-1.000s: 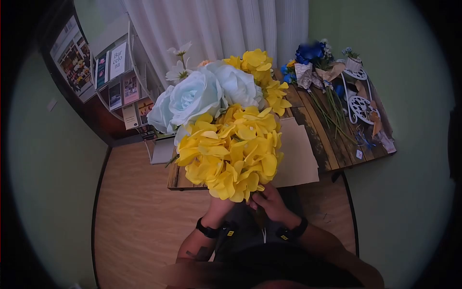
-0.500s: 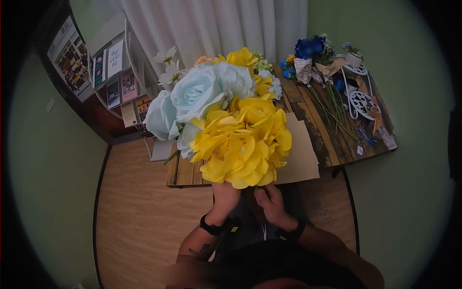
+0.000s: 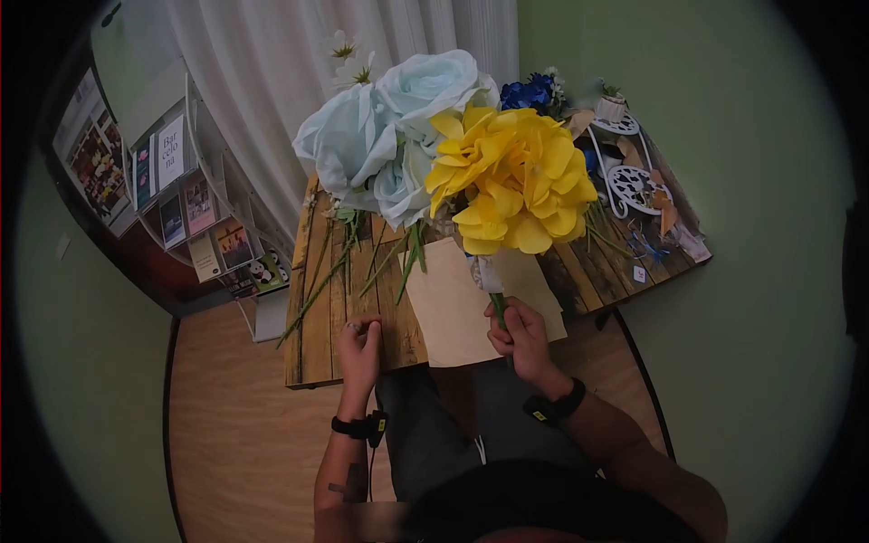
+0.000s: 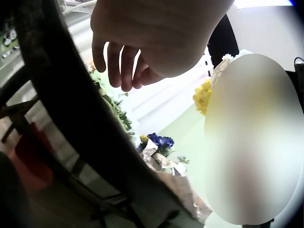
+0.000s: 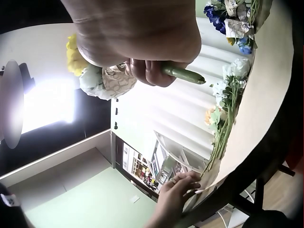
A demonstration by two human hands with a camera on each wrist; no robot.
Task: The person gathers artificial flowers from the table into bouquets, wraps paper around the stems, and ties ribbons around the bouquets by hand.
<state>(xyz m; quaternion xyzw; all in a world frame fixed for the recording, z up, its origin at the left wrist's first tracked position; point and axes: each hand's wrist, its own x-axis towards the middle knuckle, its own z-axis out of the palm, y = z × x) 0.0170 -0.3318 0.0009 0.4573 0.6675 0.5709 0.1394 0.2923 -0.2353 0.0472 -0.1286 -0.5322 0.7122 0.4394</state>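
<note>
Right hand (image 3: 522, 337) clamped on a bouquet (image 3: 520, 185)

The right fingers are curled round its green stem (image 3: 497, 309); the stem's cut end juts from the fist, and yellow and pale blue blooms stand beyond the fingers, above a patterned wrap (image 5: 118, 81). The left hand (image 3: 360, 357) hangs loosely curled near the counter (image 3: 312, 357) edge, small gaps between its fingers. Loose flower stems (image 3: 319, 294) lie beyond those fingers; a brown paper sheet (image 3: 453, 317) lies between both hands.

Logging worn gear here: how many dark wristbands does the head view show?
2: the left wristband behind the left hand, and the right wristband behind the right hand, which grips a green stem. No third one shows.
</note>
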